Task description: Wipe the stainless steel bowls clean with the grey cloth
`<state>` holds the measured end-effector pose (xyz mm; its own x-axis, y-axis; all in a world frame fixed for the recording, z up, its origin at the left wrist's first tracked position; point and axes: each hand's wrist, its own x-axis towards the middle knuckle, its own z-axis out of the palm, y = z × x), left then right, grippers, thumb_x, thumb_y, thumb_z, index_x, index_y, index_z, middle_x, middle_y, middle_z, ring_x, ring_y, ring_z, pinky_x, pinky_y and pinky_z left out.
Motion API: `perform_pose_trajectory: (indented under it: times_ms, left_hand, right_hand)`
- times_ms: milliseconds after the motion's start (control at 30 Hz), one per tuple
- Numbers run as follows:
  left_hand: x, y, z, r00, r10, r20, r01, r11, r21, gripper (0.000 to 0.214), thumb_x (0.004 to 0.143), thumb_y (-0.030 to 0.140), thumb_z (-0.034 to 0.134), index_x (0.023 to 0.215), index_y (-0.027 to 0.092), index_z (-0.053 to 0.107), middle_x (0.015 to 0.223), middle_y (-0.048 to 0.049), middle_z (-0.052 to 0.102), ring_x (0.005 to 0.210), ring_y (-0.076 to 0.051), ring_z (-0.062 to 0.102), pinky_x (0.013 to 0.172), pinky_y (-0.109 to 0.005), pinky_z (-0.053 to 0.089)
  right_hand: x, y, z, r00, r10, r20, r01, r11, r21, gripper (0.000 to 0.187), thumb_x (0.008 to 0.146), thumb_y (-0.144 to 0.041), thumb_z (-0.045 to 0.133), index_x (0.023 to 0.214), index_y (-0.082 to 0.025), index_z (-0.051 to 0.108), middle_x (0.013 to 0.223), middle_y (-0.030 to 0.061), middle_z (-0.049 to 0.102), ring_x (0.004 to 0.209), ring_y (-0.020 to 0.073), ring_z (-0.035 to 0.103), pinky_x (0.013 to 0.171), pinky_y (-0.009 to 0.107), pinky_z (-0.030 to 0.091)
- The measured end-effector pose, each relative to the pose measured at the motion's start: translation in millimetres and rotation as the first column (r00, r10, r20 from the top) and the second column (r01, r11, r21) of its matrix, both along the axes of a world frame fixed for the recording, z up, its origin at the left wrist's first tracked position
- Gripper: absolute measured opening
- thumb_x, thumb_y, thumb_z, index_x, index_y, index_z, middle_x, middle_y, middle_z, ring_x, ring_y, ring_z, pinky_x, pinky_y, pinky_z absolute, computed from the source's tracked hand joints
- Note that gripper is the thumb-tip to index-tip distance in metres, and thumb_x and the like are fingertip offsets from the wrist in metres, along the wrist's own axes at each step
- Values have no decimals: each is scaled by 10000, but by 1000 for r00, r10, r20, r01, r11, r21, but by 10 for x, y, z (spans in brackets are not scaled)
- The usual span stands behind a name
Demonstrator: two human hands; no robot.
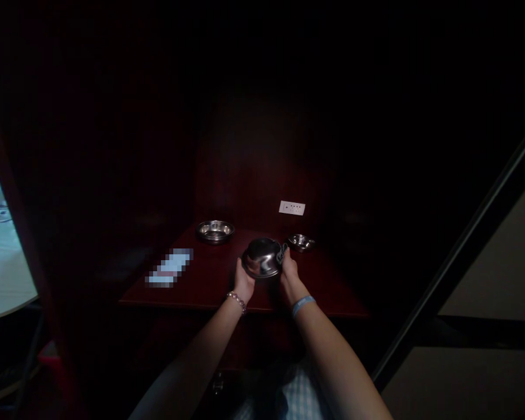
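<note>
A shiny steel bowl point(262, 265) is held just above the red-brown desk, its rounded outside turned upward. My left hand point(244, 281) grips its left rim, the thumb along the side and the other fingers hidden beneath. A dark grey cloth point(282, 253) is bunched in my right hand point(290, 269) and pressed against the bowl's right side. The fingers of that hand are partly hidden. Behind it to the right rests a small steel bowl point(301, 242). Farther left, near the back, sit wide steel bowls point(215, 232), seemingly nested.
The desk point(192, 291) fills a dark wooden alcove with side walls. A pixelated pale item point(170, 268) lies on its left part. On the back wall is a white socket plate point(292, 208). A light round-edged table point(4, 262) stands beyond the left partition.
</note>
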<state>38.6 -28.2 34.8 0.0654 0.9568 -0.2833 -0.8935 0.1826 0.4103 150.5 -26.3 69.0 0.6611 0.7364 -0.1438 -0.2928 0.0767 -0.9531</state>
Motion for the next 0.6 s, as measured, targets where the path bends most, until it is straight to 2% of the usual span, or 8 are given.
perform_pose_trajectory:
  times_ms: [167, 333, 533, 600]
  left_hand:
    - [173, -140, 13, 988, -105, 114, 92, 989, 115, 274, 993, 278, 411, 1011, 182, 667, 1035, -94, 724, 891, -140, 693, 811, -238, 547]
    - [334, -162, -66, 984, -35, 173, 30, 999, 32, 293, 1002, 291, 393, 1125, 177, 634, 1099, -127, 713, 948, -166, 695, 826, -265, 568]
    - [396, -367, -152, 997, 24, 71, -22, 999, -35, 285, 1007, 336, 385, 1168, 213, 586, 1137, -109, 698, 961, -175, 697, 828, -317, 585]
    - [387, -408, -156, 999, 28, 15, -28, 999, -38, 296, 1008, 358, 381, 1169, 211, 580, 1103, -101, 703, 931, -172, 699, 817, -325, 589]
  right_hand:
    - [11, 173, -72, 991, -90, 101, 97, 993, -63, 415, 924, -465, 493, 901, -120, 723, 835, 138, 760, 874, 248, 728, 707, 292, 555]
    - [6, 153, -240, 980, -109, 165, 126, 987, -99, 470, 927, -488, 465, 952, -102, 730, 947, 172, 758, 962, 277, 718, 792, 339, 551]
    - [141, 74, -387, 980, -136, 142, 155, 980, -129, 456, 903, -459, 531, 973, -56, 734, 884, 206, 752, 1000, 282, 714, 792, 297, 542]
    - [179, 56, -396, 987, -105, 118, 116, 989, -92, 468, 919, -443, 513, 1012, -35, 723, 866, 204, 750, 982, 280, 716, 787, 299, 546]
